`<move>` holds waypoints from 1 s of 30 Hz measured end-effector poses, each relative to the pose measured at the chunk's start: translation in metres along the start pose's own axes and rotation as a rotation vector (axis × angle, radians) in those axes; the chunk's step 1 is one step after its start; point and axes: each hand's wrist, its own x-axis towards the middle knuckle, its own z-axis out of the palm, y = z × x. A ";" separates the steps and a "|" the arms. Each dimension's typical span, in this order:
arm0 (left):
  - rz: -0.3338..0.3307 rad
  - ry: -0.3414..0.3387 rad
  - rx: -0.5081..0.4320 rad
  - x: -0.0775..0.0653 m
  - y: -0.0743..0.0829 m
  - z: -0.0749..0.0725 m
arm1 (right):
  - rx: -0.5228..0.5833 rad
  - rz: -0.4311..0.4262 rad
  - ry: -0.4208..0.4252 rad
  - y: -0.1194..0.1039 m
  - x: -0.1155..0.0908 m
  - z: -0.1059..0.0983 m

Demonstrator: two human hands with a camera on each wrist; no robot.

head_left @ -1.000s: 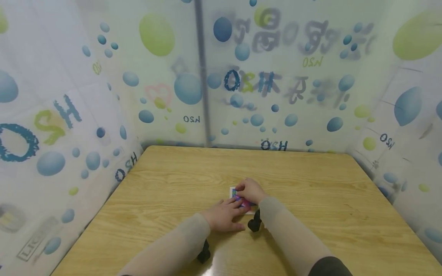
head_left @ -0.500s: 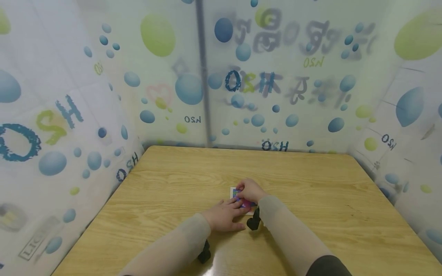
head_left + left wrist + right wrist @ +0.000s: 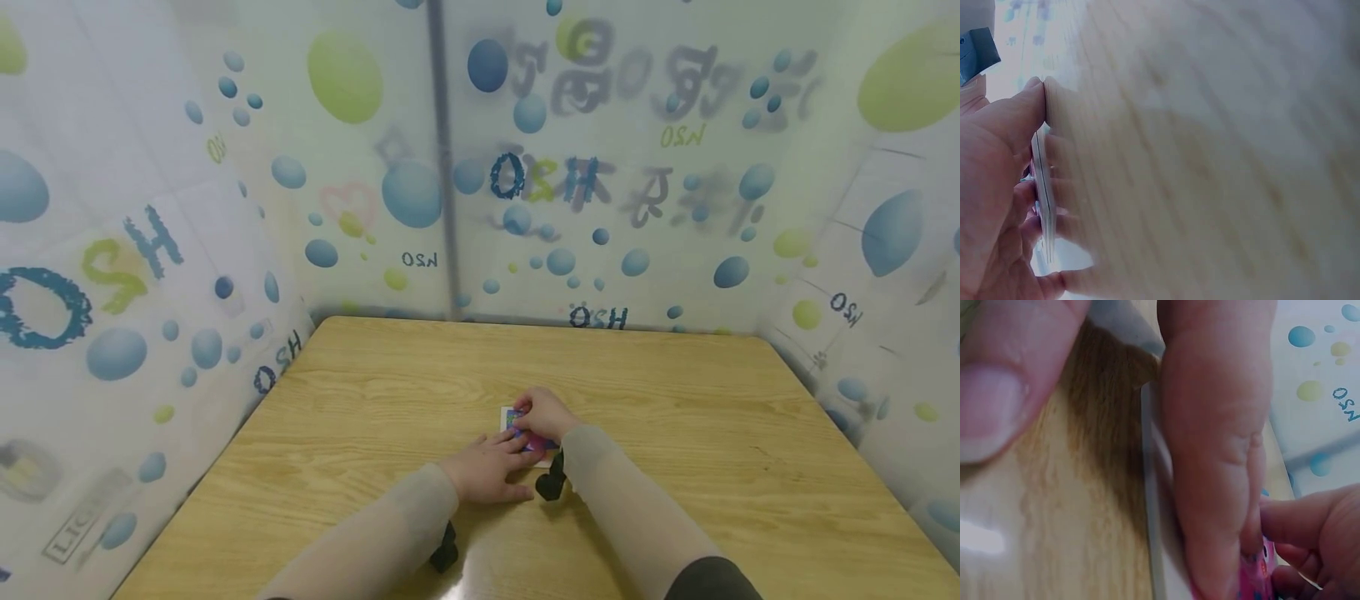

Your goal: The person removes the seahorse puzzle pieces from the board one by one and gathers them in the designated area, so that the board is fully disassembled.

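Note:
A thin flat picture board (image 3: 506, 415) with a white border and a pink, blue and purple picture lies on the table. My left hand (image 3: 491, 471) rests across its near-left part, fingers spread and fairly straight, thumb apart on the wood. In the left wrist view the board's edge (image 3: 1049, 212) looks layered under the fingers. Over the far part my right hand (image 3: 546, 414) curls, pinching at the picture with thumb and finger. The right wrist view has this hand (image 3: 1332, 540) at the pink surface, beside a straight left finger (image 3: 1216, 456); its fingertips are partly hidden.
The wooden table (image 3: 375, 375) stretches around the board on every side. Patterned curtains (image 3: 360, 275) with blue and green dots enclose its back and both sides. Black wrist mounts (image 3: 551, 482) sit at both wrists, close to the tabletop.
Both hands stay in nearly the same place on the board. The head view shifts very slightly.

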 end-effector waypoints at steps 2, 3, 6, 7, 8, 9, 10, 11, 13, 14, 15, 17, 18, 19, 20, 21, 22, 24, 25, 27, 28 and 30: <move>0.004 0.002 0.007 0.000 0.000 0.000 | -0.002 0.005 0.008 -0.001 -0.001 0.000; 0.005 0.003 0.010 0.000 -0.001 0.000 | -0.003 0.006 0.012 -0.001 -0.001 0.000; 0.005 0.003 0.010 0.000 -0.001 0.001 | -0.004 0.008 0.024 -0.002 -0.002 0.001; 0.005 0.004 0.011 0.000 -0.001 0.001 | -0.006 0.006 0.026 -0.002 -0.002 0.001; 0.004 0.003 0.010 0.001 -0.002 0.001 | -0.006 0.006 0.030 -0.001 -0.002 0.001; 0.003 0.001 0.010 0.001 -0.002 0.002 | -0.007 0.005 0.032 -0.001 -0.001 0.001; 0.002 0.000 0.009 0.001 -0.002 0.002 | -0.008 0.000 0.033 0.000 -0.001 0.001; 0.001 -0.001 0.009 0.001 -0.002 0.002 | -0.008 -0.002 0.034 0.001 -0.001 0.001; -0.002 -0.003 0.008 0.001 -0.002 0.002 | -0.008 -0.011 0.030 0.002 0.000 0.002; -0.003 -0.003 0.008 0.001 -0.002 0.002 | -0.004 -0.012 0.028 0.003 0.000 0.002; -0.003 -0.004 0.008 0.001 -0.001 0.002 | -0.002 -0.020 0.025 0.004 0.001 0.002; -0.004 -0.004 0.005 0.001 -0.001 0.001 | 0.016 -0.014 0.018 0.006 0.001 0.002; -0.004 -0.005 0.004 0.001 0.000 0.001 | 0.031 -0.008 0.013 0.007 0.001 0.002; -0.003 -0.005 0.001 0.001 0.000 0.001 | 0.045 0.002 0.012 0.007 0.002 0.002; -0.002 -0.005 0.000 0.000 0.000 0.000 | 0.063 0.013 0.011 0.008 0.002 0.002; -0.001 -0.005 -0.002 0.000 0.001 0.000 | 0.078 0.021 0.012 0.009 0.002 0.003; -0.001 -0.004 -0.003 0.000 0.001 0.000 | 0.093 0.033 0.014 0.009 0.002 0.003; 0.000 -0.002 -0.003 -0.001 0.001 0.000 | 0.112 0.041 0.021 0.010 0.003 0.003; 0.001 0.000 -0.003 -0.001 0.001 0.000 | 0.116 0.044 0.024 0.010 0.003 0.003; 0.002 0.002 -0.002 0.000 0.001 0.000 | 0.128 0.061 0.030 0.010 0.003 0.004; 0.001 0.004 -0.003 0.000 0.001 0.000 | 0.135 0.072 0.033 0.011 0.003 0.004; 0.000 0.004 -0.007 0.000 0.000 0.000 | 0.151 0.097 0.034 0.011 0.004 0.004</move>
